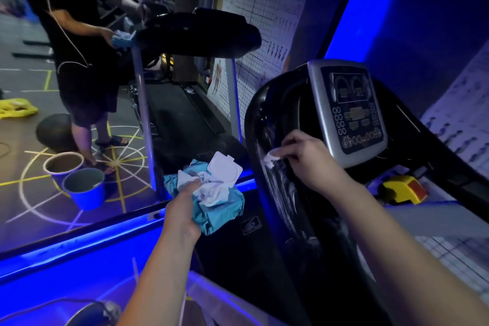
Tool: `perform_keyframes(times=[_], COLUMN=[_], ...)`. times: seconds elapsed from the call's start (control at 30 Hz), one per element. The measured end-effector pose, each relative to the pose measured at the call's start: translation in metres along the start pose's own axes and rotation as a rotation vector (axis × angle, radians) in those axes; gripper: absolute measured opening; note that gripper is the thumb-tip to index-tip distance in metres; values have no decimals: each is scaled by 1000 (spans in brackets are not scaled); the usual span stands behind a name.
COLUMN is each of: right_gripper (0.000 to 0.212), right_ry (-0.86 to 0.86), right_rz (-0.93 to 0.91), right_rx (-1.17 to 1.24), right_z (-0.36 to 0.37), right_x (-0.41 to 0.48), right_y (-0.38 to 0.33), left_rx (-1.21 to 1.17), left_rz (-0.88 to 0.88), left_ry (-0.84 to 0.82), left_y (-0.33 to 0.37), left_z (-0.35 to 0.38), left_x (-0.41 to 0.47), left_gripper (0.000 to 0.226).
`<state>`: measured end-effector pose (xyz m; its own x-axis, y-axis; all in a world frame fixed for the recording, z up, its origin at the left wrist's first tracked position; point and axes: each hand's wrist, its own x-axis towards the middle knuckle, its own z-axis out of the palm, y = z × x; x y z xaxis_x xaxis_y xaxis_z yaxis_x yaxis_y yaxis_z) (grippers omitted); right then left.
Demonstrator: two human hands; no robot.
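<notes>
My left hand (182, 209) grips a teal pack of wet wipes (219, 209) from below, its white lid (225, 168) flipped open and white wipes bunched out of the top. My right hand (309, 159) pinches a small white wipe (271, 157) and presses it against the black handrail (267, 124) of a treadmill, just left of the grey console panel (349, 111). Wet streaks show on the rail below the wipe.
A second treadmill (195, 32) stands ahead on the left, where another person (76, 42) holds a blue cloth. Two buckets (79, 180) and a dark ball (54, 131) sit on the marked floor. A yellow and red stop button (404, 189) lies right of the rail.
</notes>
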<state>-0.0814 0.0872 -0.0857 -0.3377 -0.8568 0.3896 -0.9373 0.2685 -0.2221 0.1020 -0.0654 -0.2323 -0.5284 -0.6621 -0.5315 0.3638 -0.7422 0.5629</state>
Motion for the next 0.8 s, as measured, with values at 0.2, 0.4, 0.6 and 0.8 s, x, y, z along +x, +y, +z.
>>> perform_keyframes(times=[0.2, 0.4, 0.6, 0.8], right_gripper=[18, 18, 28, 23], right_ry=[-66, -109, 404, 451], right_rz=[179, 375, 548, 497], right_rx=[130, 277, 575, 402], right_z=[-9, -23, -19, -1], right_x=[-47, -67, -73, -50], right_y=[-15, -27, -30, -24], left_rx=[-17, -27, -54, 11], left_rz=[4, -14, -29, -48], left_ry=[-7, -52, -25, -48], left_y=[-17, -41, -56, -52], left_z=[-2, -19, -48, -41], left_x=[-20, -49, -70, -71], left_gripper=[25, 40, 31, 23])
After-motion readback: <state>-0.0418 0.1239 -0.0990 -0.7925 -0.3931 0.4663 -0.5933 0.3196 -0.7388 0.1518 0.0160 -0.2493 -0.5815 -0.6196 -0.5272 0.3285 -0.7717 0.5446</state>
